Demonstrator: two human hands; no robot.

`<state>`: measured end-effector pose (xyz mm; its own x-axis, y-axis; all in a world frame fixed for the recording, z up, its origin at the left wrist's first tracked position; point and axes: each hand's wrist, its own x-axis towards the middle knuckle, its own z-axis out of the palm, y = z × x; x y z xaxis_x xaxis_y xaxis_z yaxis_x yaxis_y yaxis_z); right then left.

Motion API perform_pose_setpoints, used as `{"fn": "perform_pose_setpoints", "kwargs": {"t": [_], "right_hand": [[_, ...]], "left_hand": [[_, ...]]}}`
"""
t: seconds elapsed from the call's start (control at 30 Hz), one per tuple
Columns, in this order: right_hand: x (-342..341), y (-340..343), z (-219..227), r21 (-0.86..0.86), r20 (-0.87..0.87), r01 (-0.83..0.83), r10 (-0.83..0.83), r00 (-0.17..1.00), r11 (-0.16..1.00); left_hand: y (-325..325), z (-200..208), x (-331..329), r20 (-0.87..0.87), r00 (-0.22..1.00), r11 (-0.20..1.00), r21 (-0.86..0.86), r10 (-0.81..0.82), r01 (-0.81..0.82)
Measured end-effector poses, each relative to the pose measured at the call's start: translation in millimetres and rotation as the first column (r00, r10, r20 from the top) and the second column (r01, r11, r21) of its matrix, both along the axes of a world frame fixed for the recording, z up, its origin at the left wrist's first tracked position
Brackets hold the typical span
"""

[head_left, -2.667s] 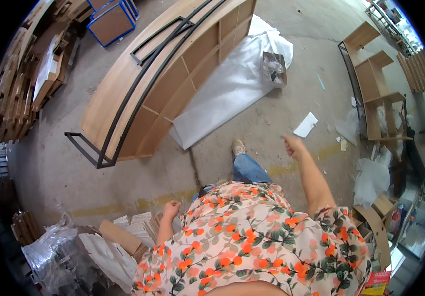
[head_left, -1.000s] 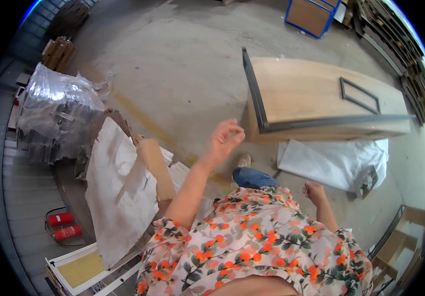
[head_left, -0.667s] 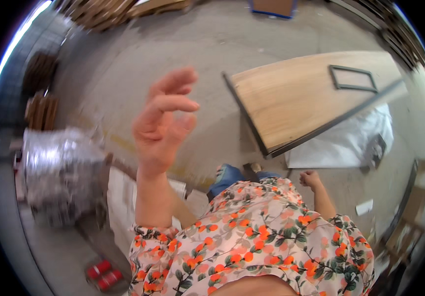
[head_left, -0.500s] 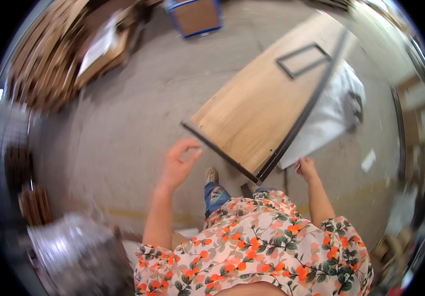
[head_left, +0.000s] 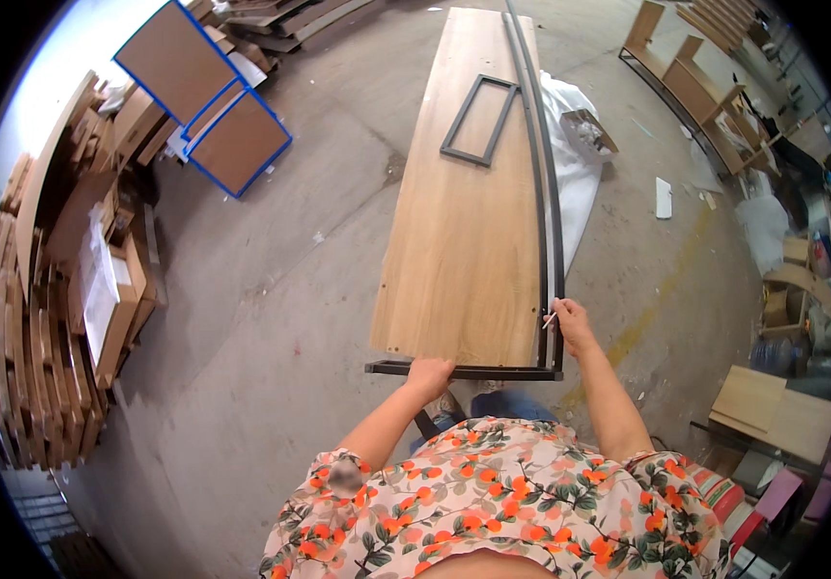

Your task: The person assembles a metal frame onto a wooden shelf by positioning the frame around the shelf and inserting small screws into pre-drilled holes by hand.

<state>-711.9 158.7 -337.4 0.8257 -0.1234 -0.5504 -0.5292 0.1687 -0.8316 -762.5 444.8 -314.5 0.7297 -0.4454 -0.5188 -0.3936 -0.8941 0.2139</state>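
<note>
A long wood-grain board (head_left: 464,241) lies lengthwise in front of me, with a dark metal frame (head_left: 549,222) along its right side and near end. My left hand (head_left: 432,374) is closed over the frame's near crossbar, its fingertips partly hidden behind the bar. By the near right corner, my right hand (head_left: 571,320) pinches a thin light-coloured rod (head_left: 550,320), too small to name. That hand is beside the frame's long bar. A small dark rectangular frame (head_left: 480,120) rests on the board's far half.
Stacked brown boards (head_left: 39,357) and a blue-edged brown panel (head_left: 242,145) stand at left. White sheeting (head_left: 575,183) and an open carton (head_left: 589,137) lie right of the board. A wooden shelf unit (head_left: 691,82) is far right; loose panels (head_left: 773,405) sit near right.
My left hand has come down onto the crossbar, and my right hand has moved up beside the long bar. The view has turned, so the board now appears straighter ahead.
</note>
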Motion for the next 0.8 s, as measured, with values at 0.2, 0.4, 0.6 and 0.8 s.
{"fn": "perform_pose_setpoints", "kwargs": {"t": [0.2, 0.4, 0.6, 0.8], "right_hand": [[18, 47, 5, 0.094, 0.052, 0.012, -0.017, 0.998, 0.995], [30, 61, 6, 0.216, 0.12, 0.035, -0.062, 0.991, 0.976], [-62, 28, 7, 0.255, 0.022, 0.496, -0.517, 0.855, 0.83], [-108, 31, 35, 0.25, -0.138, 0.642, -0.63, 0.765, 0.725]], "left_hand": [[43, 32, 26, 0.075, 0.986, 0.988, 0.024, 0.151, -0.153], [65, 42, 58, -0.02, 0.985, 0.985, 0.0, 0.173, -0.173], [3, 67, 71, -0.226, 0.974, 0.998, -0.053, 0.005, -0.018], [-114, 27, 128, -0.52, 0.854, 0.901, -0.355, 0.031, -0.249]]}}
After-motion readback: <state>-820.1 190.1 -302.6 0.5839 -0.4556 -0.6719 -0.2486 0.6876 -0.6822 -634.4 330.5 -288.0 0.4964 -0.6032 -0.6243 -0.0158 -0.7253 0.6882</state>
